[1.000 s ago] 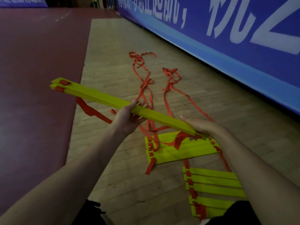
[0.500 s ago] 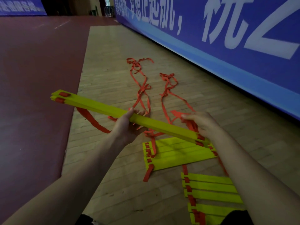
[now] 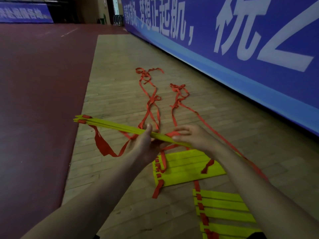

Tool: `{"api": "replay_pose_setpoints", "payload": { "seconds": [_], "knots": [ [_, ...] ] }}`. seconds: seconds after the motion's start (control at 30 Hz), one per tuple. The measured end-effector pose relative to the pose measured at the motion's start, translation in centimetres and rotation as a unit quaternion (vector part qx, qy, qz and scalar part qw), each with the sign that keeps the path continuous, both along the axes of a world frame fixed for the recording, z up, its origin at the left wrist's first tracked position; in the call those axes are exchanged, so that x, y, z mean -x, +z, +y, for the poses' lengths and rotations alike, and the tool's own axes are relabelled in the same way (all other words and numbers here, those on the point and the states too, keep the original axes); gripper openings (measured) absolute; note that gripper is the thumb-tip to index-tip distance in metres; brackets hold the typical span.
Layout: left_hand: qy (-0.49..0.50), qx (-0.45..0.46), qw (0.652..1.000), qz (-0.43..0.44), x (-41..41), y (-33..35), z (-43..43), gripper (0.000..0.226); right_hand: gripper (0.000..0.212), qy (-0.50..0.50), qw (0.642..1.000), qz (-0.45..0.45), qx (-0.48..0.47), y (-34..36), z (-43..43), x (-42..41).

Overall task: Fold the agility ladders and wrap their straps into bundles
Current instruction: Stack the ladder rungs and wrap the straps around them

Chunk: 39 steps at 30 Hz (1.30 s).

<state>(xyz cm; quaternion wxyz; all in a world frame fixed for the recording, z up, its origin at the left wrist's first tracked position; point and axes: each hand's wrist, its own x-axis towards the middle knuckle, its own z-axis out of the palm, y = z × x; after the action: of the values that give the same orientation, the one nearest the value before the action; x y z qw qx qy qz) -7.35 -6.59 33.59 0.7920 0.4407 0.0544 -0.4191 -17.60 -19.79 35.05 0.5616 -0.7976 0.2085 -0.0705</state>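
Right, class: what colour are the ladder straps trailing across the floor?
Red; the straps show best in the head view.

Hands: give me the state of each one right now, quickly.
Left hand: grips the folded stack of yellow rungs near its middle.
Right hand: pinches the red strap against that stack.

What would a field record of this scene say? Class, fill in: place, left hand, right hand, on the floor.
Place: pale wooden floor beside a blue banner wall with white characters
Left: left hand grips the stack of flat yellow plastic ladder rungs near its middle
Right: right hand pinches a red fabric strap against the stack
On the floor: fanned set of yellow rungs; nearer set of yellow rungs; loose red straps
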Motion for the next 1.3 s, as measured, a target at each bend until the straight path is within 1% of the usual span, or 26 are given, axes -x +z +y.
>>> {"api": "replay_pose_setpoints", "payload": {
  "seconds": [0.07,0.1,0.2,0.23,0.3,0.33,0.37,0.43,0.47,0.5,0.53,0.6,0.67,0.7,0.77,0.8,0.83,0.87,0.9,0.97,1.03,1.1,1.23,1.3],
  "knots": [
    [0.001,0.003,1.0,0.003,0.5,0.1,0.0,0.04,0.063,0.027,0.998,0.002,0.054,-0.3,0.7,-0.2],
    [0.004,0.007,1.0,0.007,0.7,0.1,0.0,0.04,0.066,0.026,0.996,-0.007,0.08,-0.4,0.8,-0.2],
    [-0.013,0.024,0.999,0.022,0.6,0.4,0.3,0.045,0.068,0.037,0.99,-0.021,0.135,-0.5,1.0,-0.1],
    [-0.032,0.015,0.999,0.018,0.5,0.4,0.5,0.046,0.068,0.045,0.99,-0.018,0.133,-0.6,1.0,-0.1],
    [-0.081,-0.034,0.996,-0.005,0.5,0.3,0.8,0.046,0.068,0.059,0.991,-0.01,0.117,-0.7,1.1,0.0],
    [-0.093,-0.067,0.993,-0.027,0.5,0.3,0.8,0.044,0.066,0.064,0.992,-0.006,0.111,-0.6,1.2,0.1],
    [-0.084,-0.095,0.99,-0.056,0.3,0.1,0.7,0.04,0.064,0.068,0.993,-0.006,0.1,-0.7,1.3,0.2],
    [-0.013,-0.114,0.987,-0.112,-0.2,-0.2,0.3,0.025,0.056,0.07,0.996,-0.015,0.05,-0.9,1.4,0.3],
    [0.032,-0.101,0.987,-0.119,-0.8,-0.2,0.2,0.017,0.053,0.069,0.997,-0.02,0.023,-1.0,1.5,0.3],
    [0.078,-0.078,0.988,-0.105,-1.5,0.0,0.3,0.016,0.051,0.07,0.997,-0.021,0.001,-1.1,1.6,0.3],
    [0.122,-0.052,0.988,-0.078,-2.4,0.3,0.6,0.019,0.051,0.074,0.997,-0.016,-0.016,-1.2,1.6,0.4],
    [0.19,-0.04,0.98,-0.052,-4.4,0.6,1.4,0.028,0.05,0.07,0.997,0.004,-0.045,-1.7,1.8,0.3],
    [0.198,-0.066,0.976,-0.059,-5.5,0.3,1.9,0.031,0.048,0.047,0.994,0.011,-0.099,-2.0,2.2,0.2],
    [0.194,-0.071,0.976,-0.062,-5.6,0.2,2.0,0.027,0.044,0.033,0.987,-0.001,-0.155,-2.1,2.4,0.0],
    [0.19,-0.051,0.979,-0.063,-5.3,0.0,1.8,0.011,0.032,0.001,0.953,-0.044,-0.3,-1.7,2.6,-0.4],
    [0.186,-0.04,0.979,-0.068,-5.0,0.1,1.6,0.011,0.025,-0.016,0.93,-0.064,-0.361,-1.4,2.7,-0.6],
    [0.175,-0.04,0.98,-0.082,-4.6,0.1,1.3,0.015,0.018,-0.032,0.911,-0.079,-0.403,-1.0,2.7,-0.9],
    [0.158,-0.048,0.98,-0.108,-4.3,0.0,1.1,0.017,0.013,-0.047,0.9,-0.089,-0.424,-0.7,2.6,-1.2],
    [0.133,-0.06,0.979,-0.142,-4.0,-0.2,0.8,0.017,0.011,-0.063,0.896,-0.096,-0.429,-0.3,2.5,-1.5],
    [0.077,-0.089,0.967,-0.228,-3.2,-0.6,0.4,0.013,0.016,-0.084,0.897,-0.114,-0.419,0.4,2.3,-2.1],
    [0.025,-0.108,0.945,-0.307,-2.4,-0.8,0.2,0.012,0.025,-0.089,0.893,-0.138,-0.42,1.0,2.2,-2.4],
    [-0.018,-0.124,0.917,-0.379,-1.7,-1.0,0.0,0.013,0.036,-0.092,0.881,-0.156,-0.437,1.4,2.2,-2.5],
    [-0.084,-0.117,0.866,-0.479,-0.3,-1.3,-0.4,0.01,0.045,-0.097,0.844,-0.204,-0.487,2.3,2.0,-2.3],
    [-0.104,-0.123,0.835,-0.527,-0.1,-1.4,-0.5,0.008,0.049,-0.1,0.825,-0.225,-0.508,2.9,1.7,-2.1]
  ]
}}
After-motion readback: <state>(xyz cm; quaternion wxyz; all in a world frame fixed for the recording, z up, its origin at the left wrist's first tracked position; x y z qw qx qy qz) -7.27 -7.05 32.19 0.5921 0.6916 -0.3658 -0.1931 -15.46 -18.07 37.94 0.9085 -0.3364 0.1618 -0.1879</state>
